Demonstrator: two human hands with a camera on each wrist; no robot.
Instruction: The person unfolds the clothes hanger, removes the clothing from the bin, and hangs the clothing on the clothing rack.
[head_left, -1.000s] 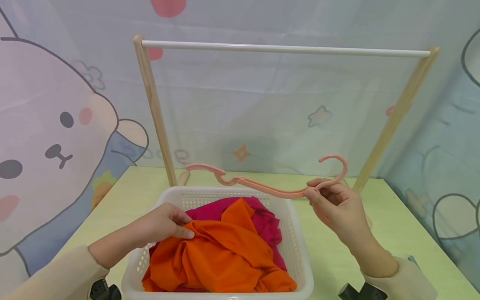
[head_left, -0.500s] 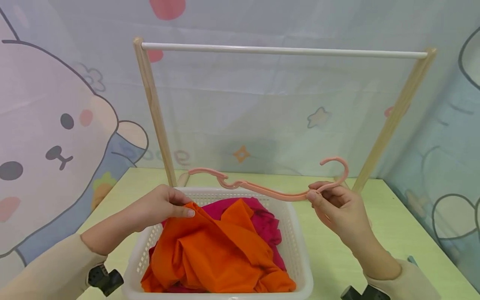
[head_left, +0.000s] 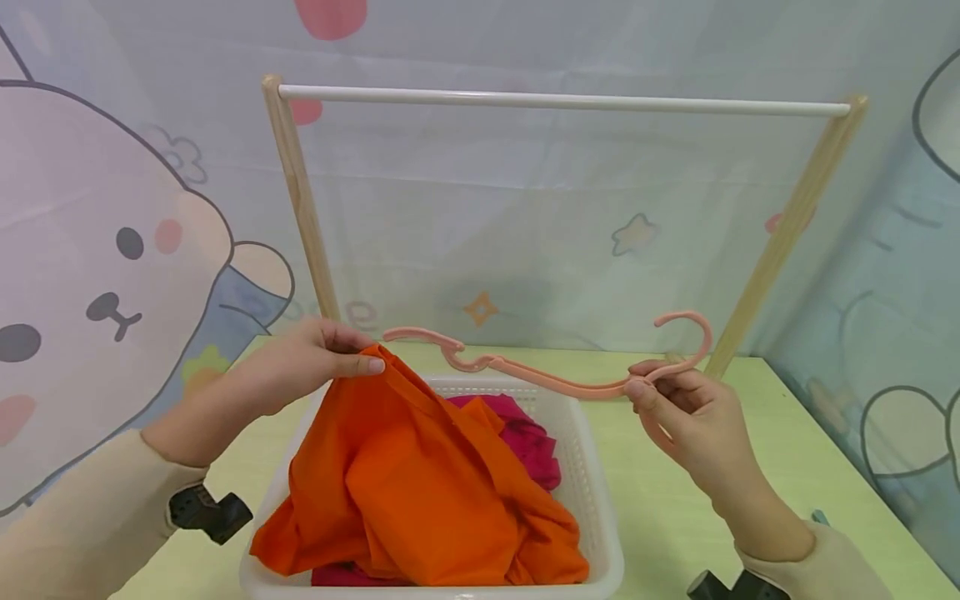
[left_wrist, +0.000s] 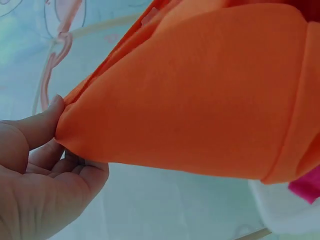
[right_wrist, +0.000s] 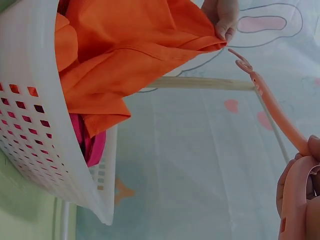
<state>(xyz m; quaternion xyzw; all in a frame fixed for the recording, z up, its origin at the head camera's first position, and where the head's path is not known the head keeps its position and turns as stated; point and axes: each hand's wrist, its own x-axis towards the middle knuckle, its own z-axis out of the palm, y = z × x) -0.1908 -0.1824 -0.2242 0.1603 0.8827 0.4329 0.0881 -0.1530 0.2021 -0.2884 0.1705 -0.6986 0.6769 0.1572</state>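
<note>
An orange garment (head_left: 435,467) rises out of the white basket (head_left: 600,500), its upper left edge pinched between thumb and fingers of my left hand (head_left: 300,367). The left wrist view shows the cloth (left_wrist: 190,95) stretched from that pinch. My right hand (head_left: 693,425) grips a pink clothes hanger (head_left: 555,382) just below its hook. The hanger points left, and its far end lies close to the left fingertips. In the right wrist view the hanger (right_wrist: 280,112) reaches toward the lifted corner of the orange cloth (right_wrist: 150,45).
Deep pink cloth (head_left: 525,446) lies in the basket under the orange garment. Behind stands a rack with wooden posts (head_left: 787,237) and a white rail (head_left: 555,101). A pale green table (head_left: 675,533) bears the basket. A printed backdrop (head_left: 555,233) closes off the back.
My left hand has risen, drawing the orange garment's corner up from the basket and over more of the deep pink cloth. My right hand has shifted slightly right with the hanger.
</note>
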